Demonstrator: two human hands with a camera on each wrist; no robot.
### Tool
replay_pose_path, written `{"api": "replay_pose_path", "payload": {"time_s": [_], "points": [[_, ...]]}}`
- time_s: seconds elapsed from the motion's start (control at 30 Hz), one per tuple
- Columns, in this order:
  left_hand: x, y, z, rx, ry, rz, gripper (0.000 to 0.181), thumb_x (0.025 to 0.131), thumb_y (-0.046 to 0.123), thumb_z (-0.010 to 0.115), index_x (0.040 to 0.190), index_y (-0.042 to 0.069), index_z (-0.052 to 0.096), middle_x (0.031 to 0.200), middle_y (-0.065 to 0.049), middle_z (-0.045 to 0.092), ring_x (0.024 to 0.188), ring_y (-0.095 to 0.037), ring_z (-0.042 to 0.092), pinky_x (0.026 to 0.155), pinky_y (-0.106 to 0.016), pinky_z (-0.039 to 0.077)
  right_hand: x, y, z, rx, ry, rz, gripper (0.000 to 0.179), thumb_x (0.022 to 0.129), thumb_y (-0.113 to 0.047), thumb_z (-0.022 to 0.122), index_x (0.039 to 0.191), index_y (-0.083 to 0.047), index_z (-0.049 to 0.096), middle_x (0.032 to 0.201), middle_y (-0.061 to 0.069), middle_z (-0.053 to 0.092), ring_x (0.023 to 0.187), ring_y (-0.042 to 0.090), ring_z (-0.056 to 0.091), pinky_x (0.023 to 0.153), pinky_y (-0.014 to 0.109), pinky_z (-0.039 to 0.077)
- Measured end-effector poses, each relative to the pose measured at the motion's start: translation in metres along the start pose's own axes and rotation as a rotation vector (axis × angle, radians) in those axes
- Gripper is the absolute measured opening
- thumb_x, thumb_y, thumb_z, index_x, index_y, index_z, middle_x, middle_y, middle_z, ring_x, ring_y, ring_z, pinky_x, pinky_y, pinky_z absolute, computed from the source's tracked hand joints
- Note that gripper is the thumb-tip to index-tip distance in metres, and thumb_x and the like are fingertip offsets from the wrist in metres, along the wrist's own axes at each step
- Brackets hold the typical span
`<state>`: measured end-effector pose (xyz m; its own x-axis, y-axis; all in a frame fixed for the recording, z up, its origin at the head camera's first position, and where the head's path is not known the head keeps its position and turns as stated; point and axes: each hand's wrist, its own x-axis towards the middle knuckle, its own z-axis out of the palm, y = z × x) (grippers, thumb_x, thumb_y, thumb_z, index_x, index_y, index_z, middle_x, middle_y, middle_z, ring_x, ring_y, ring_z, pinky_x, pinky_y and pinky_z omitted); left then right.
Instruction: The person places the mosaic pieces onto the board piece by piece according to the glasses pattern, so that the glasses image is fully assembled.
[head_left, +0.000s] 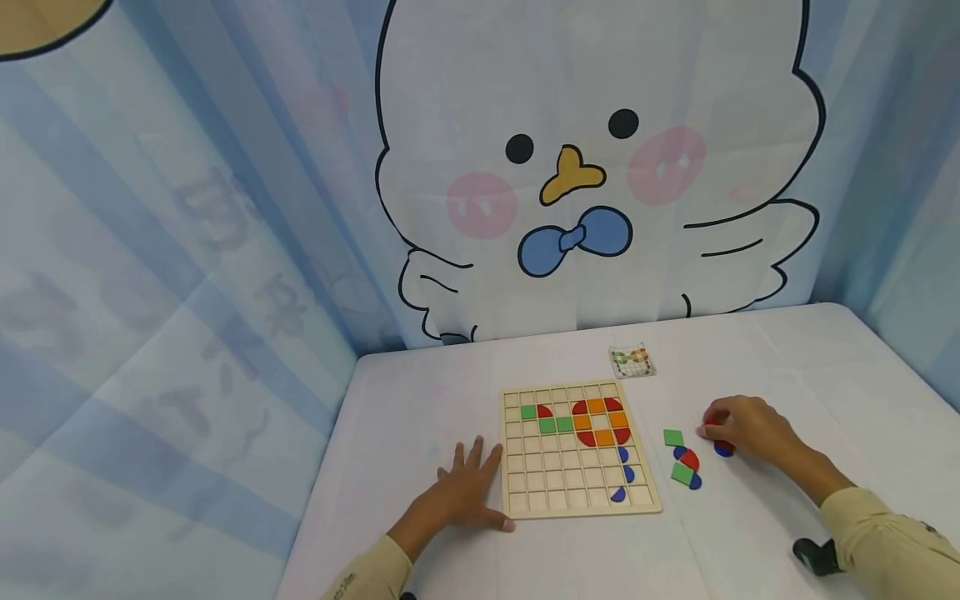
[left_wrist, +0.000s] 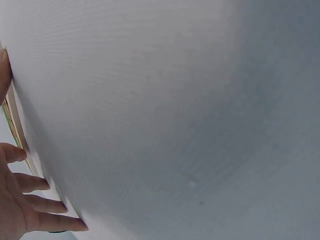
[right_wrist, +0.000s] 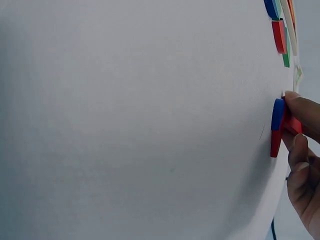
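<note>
A square wooden grid board (head_left: 540,482) lies on the white table. Green squares, red quarter-circles, orange squares and, down its right side, blue half-round pieces (head_left: 628,474) sit in its cells. My left hand (head_left: 468,492) rests with fingers spread along the board's left edge, thumb at the near left corner. To the right of the board, my right hand (head_left: 750,429) pinches a red piece (right_wrist: 294,125) between thumb and fingers, its outline partly hidden. Right beside those fingertips, a blue piece (right_wrist: 277,115) and another red piece (right_wrist: 275,145) lie on the table.
Between board and right hand lies a loose group of pieces, among them a green square (head_left: 673,437) and a red piece (head_left: 689,460). A small pattern card (head_left: 632,361) lies behind the board. A black object (head_left: 816,557) is by the right sleeve. Printed curtains stand behind and left.
</note>
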<state>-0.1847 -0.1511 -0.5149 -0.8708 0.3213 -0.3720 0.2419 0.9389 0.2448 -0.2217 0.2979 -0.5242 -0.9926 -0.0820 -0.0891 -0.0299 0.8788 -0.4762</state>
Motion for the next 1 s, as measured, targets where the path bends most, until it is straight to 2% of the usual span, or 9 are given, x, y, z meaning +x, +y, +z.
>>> {"api": "replay_pose_path", "payload": {"time_s": [0.2, 0.33, 0.5, 0.63, 0.83, 1.0], "points": [[0.002, -0.001, 0.002, 0.004, 0.001, 0.001, 0.118, 0.067, 0.066, 0.083, 0.16, 0.019, 0.027, 0.167, -0.02, 0.015, 0.149, -0.056, 0.013, 0.104, -0.078, 0.03, -0.002, -0.001, 0.005, 0.001, -0.013, -0.05, 0.031, 0.084, -0.021, 0.081, 0.106, -0.001, 0.072, 0.091, 0.008, 0.068, 0.087, 0.026, 0.058, 0.081, 0.053, 0.056], [0.002, -0.002, 0.003, 0.005, -0.003, -0.002, 0.119, 0.067, 0.066, 0.082, 0.16, 0.019, 0.026, 0.167, -0.02, 0.014, 0.149, -0.055, 0.013, 0.105, -0.077, 0.03, -0.001, 0.003, 0.002, 0.015, -0.055, -0.089, 0.029, 0.085, -0.019, 0.08, 0.106, -0.002, 0.07, 0.092, 0.005, 0.066, 0.09, 0.026, 0.058, 0.087, 0.055, 0.055], [0.002, -0.002, 0.002, -0.001, -0.003, -0.012, 0.119, 0.066, 0.066, 0.083, 0.16, 0.02, 0.026, 0.168, -0.019, 0.014, 0.15, -0.054, 0.012, 0.106, -0.077, 0.029, 0.0, 0.005, -0.001, 0.055, -0.115, -0.118, 0.013, 0.087, -0.013, 0.077, 0.097, -0.008, 0.069, 0.09, 0.001, 0.065, 0.085, 0.019, 0.055, 0.08, 0.042, 0.057], [0.003, -0.001, 0.003, -0.005, 0.001, -0.018, 0.119, 0.066, 0.065, 0.084, 0.16, 0.02, 0.026, 0.168, -0.018, 0.014, 0.15, -0.054, 0.011, 0.106, -0.077, 0.028, -0.001, 0.002, -0.001, 0.073, -0.127, -0.143, 0.01, 0.088, -0.013, 0.076, 0.094, -0.012, 0.067, 0.091, 0.0, 0.064, 0.083, 0.016, 0.053, 0.074, 0.031, 0.054], [0.005, -0.002, 0.005, 0.017, 0.001, -0.015, 0.119, 0.067, 0.066, 0.083, 0.16, 0.02, 0.026, 0.168, -0.019, 0.014, 0.15, -0.054, 0.013, 0.105, -0.077, 0.03, 0.001, -0.011, -0.003, 0.095, -0.112, -0.184, 0.01, 0.09, -0.014, 0.073, 0.099, -0.014, 0.069, 0.097, 0.002, 0.068, 0.078, 0.015, 0.054, 0.063, 0.022, 0.051], [0.005, -0.003, 0.005, 0.03, 0.006, -0.008, 0.119, 0.067, 0.066, 0.083, 0.16, 0.019, 0.026, 0.167, -0.02, 0.015, 0.15, -0.055, 0.014, 0.104, -0.077, 0.031, 0.007, -0.024, 0.0, 0.096, -0.109, -0.207, 0.02, 0.092, -0.018, 0.073, 0.11, -0.012, 0.071, 0.096, -0.001, 0.068, 0.082, 0.015, 0.054, 0.066, 0.021, 0.051]]}}
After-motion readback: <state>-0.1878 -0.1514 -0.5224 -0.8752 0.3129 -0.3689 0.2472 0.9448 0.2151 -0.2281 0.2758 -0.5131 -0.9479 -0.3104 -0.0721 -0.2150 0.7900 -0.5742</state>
